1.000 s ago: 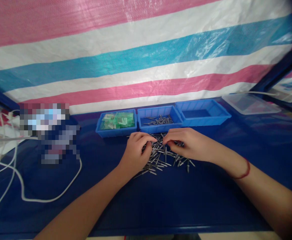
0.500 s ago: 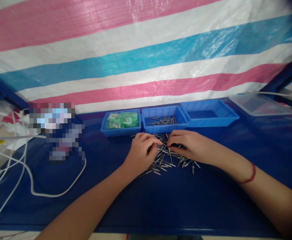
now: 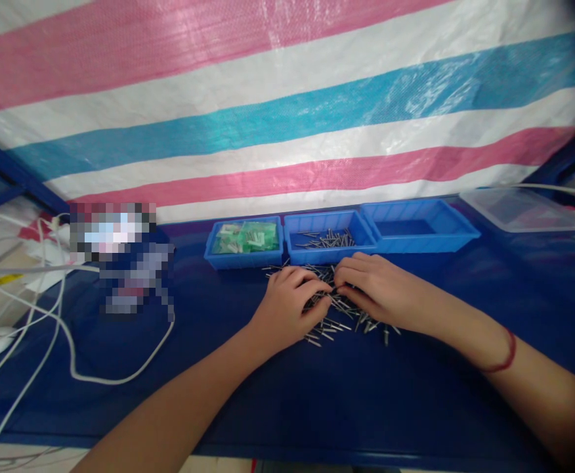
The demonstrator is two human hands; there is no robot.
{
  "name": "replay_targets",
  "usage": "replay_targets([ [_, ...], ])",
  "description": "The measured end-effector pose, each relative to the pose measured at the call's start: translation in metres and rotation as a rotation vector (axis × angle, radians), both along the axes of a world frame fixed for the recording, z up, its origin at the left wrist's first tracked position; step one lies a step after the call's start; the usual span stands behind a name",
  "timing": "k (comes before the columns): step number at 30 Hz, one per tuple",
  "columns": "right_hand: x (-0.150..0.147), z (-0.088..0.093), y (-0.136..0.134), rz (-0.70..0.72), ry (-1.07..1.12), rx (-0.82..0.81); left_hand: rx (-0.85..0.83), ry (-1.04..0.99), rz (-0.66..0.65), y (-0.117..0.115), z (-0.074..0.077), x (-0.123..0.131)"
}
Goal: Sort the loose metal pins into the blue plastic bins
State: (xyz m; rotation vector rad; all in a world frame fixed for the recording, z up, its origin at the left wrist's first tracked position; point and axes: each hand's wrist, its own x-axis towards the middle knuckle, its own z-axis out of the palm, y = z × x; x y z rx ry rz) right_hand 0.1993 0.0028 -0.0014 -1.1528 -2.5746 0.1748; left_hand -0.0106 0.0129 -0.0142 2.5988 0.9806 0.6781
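A loose pile of silver blind rivets (image 3: 335, 323) lies on the blue table in front of the bins. My left hand (image 3: 292, 302) curls over the pile's left side, its thumb and index fingertip close together on rivets. From the right, my right hand (image 3: 373, 286) reaches in with bent fingers and thumb pinching among the rivets, almost touching the left fingertips. Exactly how many rivets sit in either pinch is hidden. Behind the pile, a blue bin (image 3: 329, 257) holds more rivets.
Left of it stands a blue bin (image 3: 243, 263) with green-and-clear packets (image 3: 253, 236); to the right is another blue bin (image 3: 423, 243). A clear plastic lid (image 3: 528, 210) lies at the far right. White cables (image 3: 115, 381) loop over the table's left side. Striped sheeting (image 3: 287, 118) hangs behind.
My left thumb and index finger have come closer together over the pile. My right hand stays at the rivets with its fingers bent. The whole view has shifted slightly.
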Motion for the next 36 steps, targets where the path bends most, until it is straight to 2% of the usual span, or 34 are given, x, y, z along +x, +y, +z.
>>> replay_targets([
  [8, -0.002, -0.001, -0.002, -0.002, -0.083, -0.016, -0.001, -0.008, -0.012, 0.000, -0.001, -0.001],
  [19, -0.008, 0.000, -0.007, -0.021, -0.028, 0.063, -0.008, 0.012, -0.001, 0.001, -0.001, -0.001],
  [29, -0.013, 0.011, -0.014, -0.008, 0.273, 0.146, 0.002, -0.140, -0.029, 0.005, -0.006, -0.002],
  [36, -0.018, 0.013, -0.019, -0.048, 0.486, 0.093, -0.016, -0.186, -0.029, 0.004, -0.005, 0.000],
])
